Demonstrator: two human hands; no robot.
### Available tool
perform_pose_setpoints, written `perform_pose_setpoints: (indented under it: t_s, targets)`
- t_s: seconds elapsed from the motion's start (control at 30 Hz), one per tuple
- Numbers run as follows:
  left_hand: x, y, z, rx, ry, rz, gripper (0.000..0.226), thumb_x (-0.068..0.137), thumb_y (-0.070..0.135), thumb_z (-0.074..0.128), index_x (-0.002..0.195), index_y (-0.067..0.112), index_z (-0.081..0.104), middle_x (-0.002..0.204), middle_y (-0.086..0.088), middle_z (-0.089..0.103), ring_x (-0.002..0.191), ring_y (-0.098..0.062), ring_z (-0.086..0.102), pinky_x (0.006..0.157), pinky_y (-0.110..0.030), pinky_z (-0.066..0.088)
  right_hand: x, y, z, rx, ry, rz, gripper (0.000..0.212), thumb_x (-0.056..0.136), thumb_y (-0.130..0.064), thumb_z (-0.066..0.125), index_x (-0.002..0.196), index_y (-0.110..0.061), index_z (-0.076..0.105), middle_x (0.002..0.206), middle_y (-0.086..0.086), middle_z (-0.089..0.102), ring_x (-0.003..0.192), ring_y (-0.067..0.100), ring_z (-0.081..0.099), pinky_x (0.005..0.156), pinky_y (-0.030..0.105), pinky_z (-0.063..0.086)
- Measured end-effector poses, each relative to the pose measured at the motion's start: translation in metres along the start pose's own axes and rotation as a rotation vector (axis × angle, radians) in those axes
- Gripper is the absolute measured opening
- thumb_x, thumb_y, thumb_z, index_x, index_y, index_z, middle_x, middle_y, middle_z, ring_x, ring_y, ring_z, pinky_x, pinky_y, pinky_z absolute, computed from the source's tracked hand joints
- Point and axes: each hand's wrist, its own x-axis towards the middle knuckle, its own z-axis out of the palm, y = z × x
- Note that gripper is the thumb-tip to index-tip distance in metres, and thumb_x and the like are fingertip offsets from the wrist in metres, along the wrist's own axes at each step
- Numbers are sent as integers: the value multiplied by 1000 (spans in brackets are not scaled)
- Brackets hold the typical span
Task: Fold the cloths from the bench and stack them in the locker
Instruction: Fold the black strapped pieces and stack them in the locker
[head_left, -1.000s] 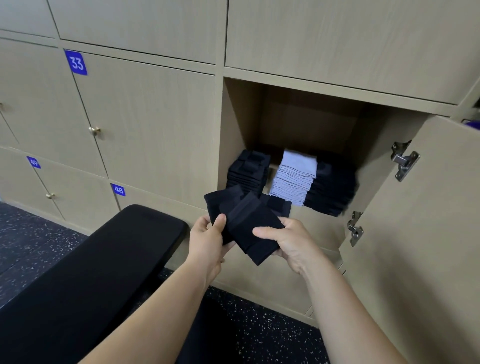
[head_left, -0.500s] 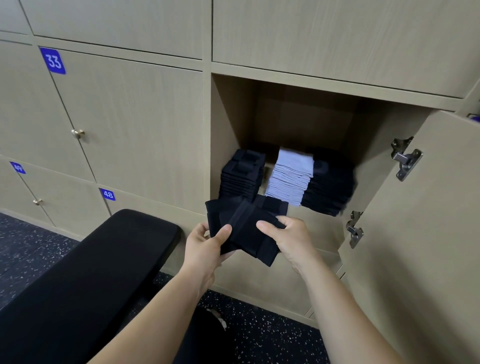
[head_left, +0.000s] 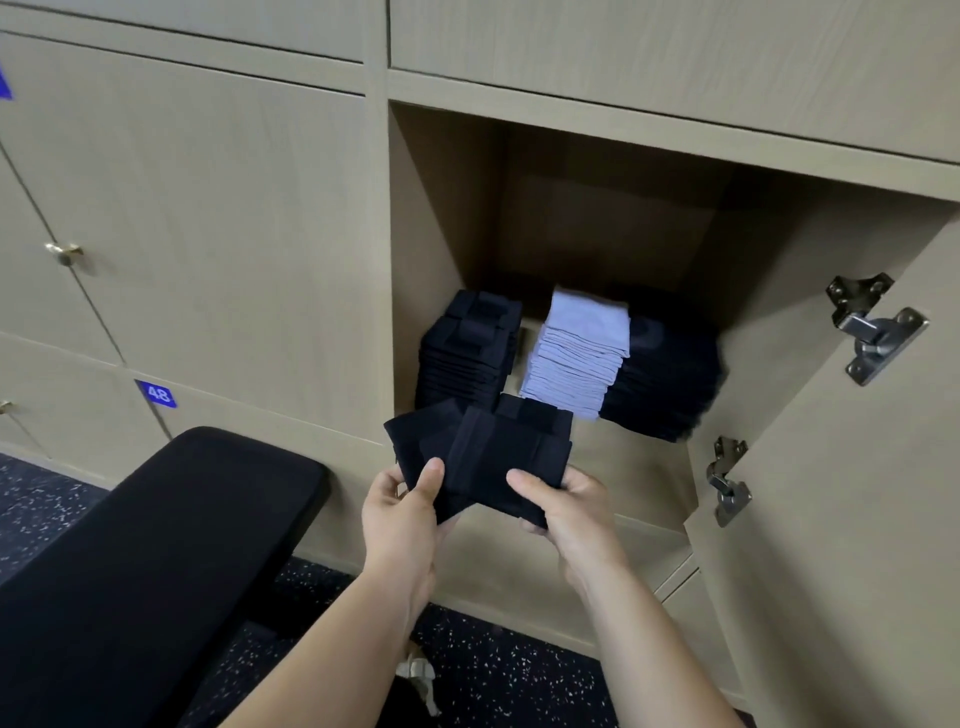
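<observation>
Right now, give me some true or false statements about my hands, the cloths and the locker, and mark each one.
1. Both the left hand and the right hand grip the black cloths. True.
2. In the locker, the pale stack stands between the left black stack and the right black stack. True.
3. The locker door is closed. False: it stands open at the right.
4. The black cloths rest on a stack. False: the hands hold them in front of the locker.
</observation>
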Motion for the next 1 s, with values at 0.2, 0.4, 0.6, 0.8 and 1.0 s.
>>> perform_pose_setpoints:
  t_s: [0.2, 0.4, 0.6, 0.8, 1.0]
  targets:
    - [29, -11, -6, 108, -14, 2, 11, 93, 15, 64, 97, 7, 57, 87, -6, 75, 83, -23, 71, 77, -38, 57, 57, 0, -25, -35, 235, -19, 8, 84, -7, 71, 90, -13, 69, 79, -4, 68, 65, 11, 58, 46, 17, 47]
    - [47, -22, -9, 133, -41, -25, 5, 94, 13, 62, 96, 10, 58, 91, -5, 74, 80, -19, 71, 63, -29, 52, 122, -8, -40, -125, 288, -34, 11, 88, -5, 66, 95, -14, 66, 88, 2, 65, 66, 10, 56, 41, 14, 42]
    - [57, -29, -7, 96, -97, -55, 5, 94, 10, 62, 99, 9, 62, 96, -7, 76, 87, -23, 74, 74, -34, 56, 153, -6, -27, -115, 230, -23, 15, 87, 2, 65, 98, -7, 64, 78, 2, 64, 54, 8, 59, 40, 12, 40]
    - [62, -34, -10, 98, -96, -62, 9, 93, 10, 62, 101, 7, 62, 95, -7, 76, 81, -19, 74, 67, -29, 56, 167, 10, -23, -185, 173, 0, 15, 84, 1, 69, 97, -6, 66, 90, 6, 69, 73, 13, 64, 63, 22, 50]
    - [64, -39, -11, 107, -105, -74, 5, 92, 9, 62, 96, 11, 61, 85, -1, 76, 74, -14, 74, 66, -31, 53, 175, 19, -21, -301, 218, -26, 16, 83, -4, 72, 97, -7, 66, 96, 9, 71, 85, 22, 67, 77, 32, 54]
